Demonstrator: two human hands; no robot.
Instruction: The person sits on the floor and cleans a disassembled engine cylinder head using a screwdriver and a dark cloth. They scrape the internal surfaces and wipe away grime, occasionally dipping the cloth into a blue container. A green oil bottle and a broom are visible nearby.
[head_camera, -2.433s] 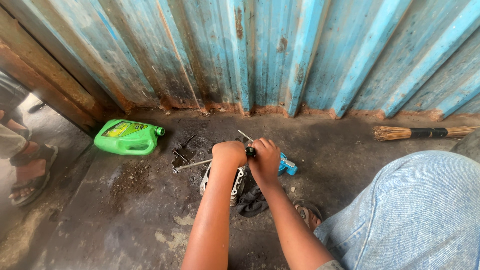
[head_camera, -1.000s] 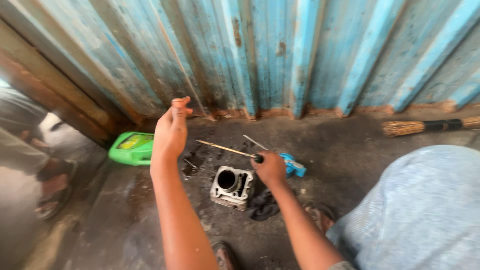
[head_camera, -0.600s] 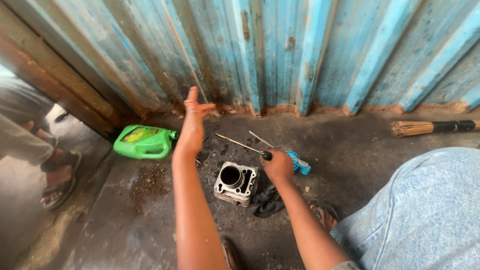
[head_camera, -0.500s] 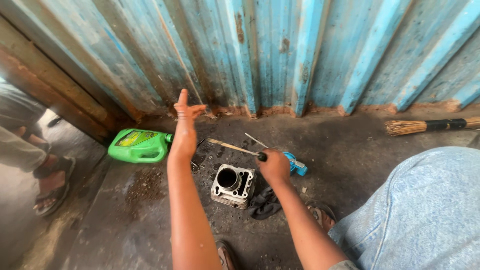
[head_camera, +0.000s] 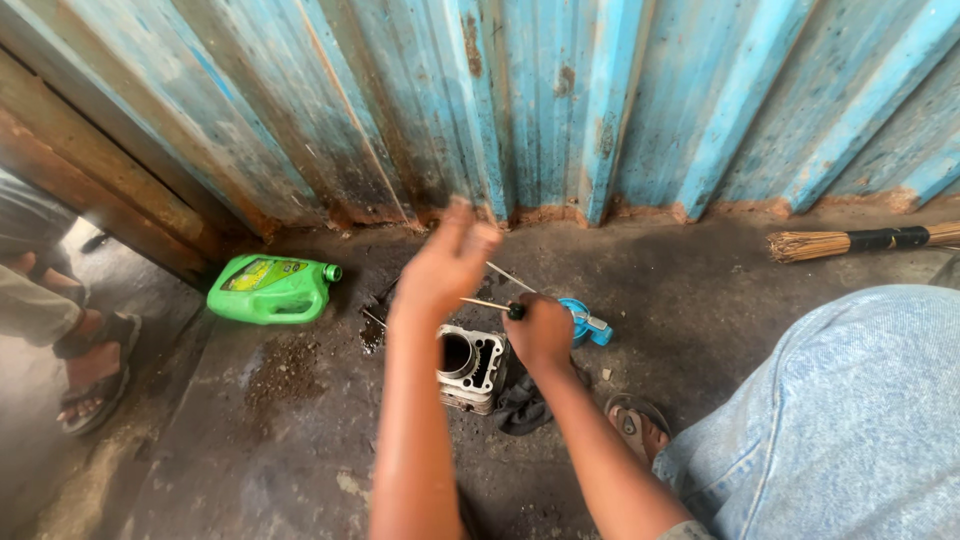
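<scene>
A: Where's the engine cylinder (head_camera: 470, 366) rel. to the hands?

B: On the concrete floor (head_camera: 280, 440), bore facing up, just below and between both. Left hand (head_camera: 447, 262) is raised above its far-left side, not touching it; blurred, fingers look loosely spread, nothing in it as far as I can tell.

A: And the right?

B: Right hand (head_camera: 541, 331) is just beside the cylinder's right edge, fist closed round a screwdriver (head_camera: 492, 305) w/ a dark handle. Shaft points left, over the cylinder top, tip near the left hand's wrist.

A: Anything else close by?

B: Dark rag (head_camera: 520, 408) under the right wrist, touching the cylinder's right side. Blue tool (head_camera: 582, 322) just behind the right hand. Green oil jug (head_camera: 270, 290) lying on its side, well to the left. Broom (head_camera: 860, 241) far right, along the blue corrugated wall (head_camera: 600, 100). Another person's sandalled foot (head_camera: 90, 375) at the left edge.
</scene>
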